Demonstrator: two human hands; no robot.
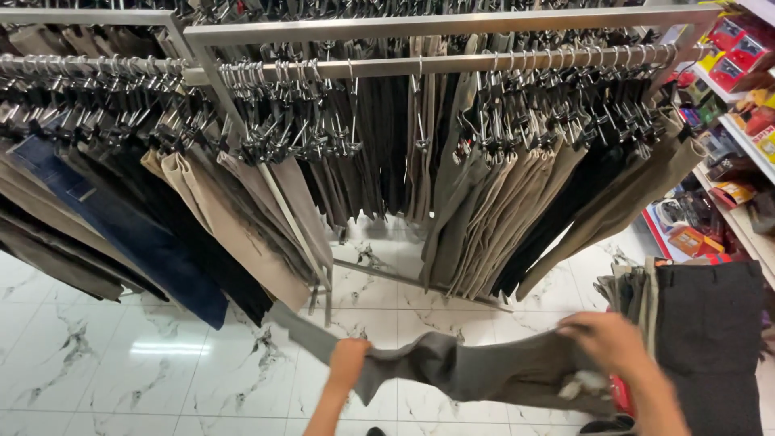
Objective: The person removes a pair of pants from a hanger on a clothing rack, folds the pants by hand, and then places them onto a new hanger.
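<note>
A pair of grey trousers (476,367) is stretched out flat between my two hands, low in the head view. My left hand (349,361) grips it near the middle of the legs, and one leg trails off to the upper left. My right hand (607,341) grips the waistband end, where a white tag shows. Both hands are blurred by motion. Beyond them stands a metal clothes rack (452,23) packed with trousers on clip hangers.
Beige, grey, black and blue trousers (121,234) hang from the rack's rails. A stack of folded dark trousers (706,339) sits at the right. Shelves (747,133) with boxed goods line the far right. The floor (121,363) is white marble tile.
</note>
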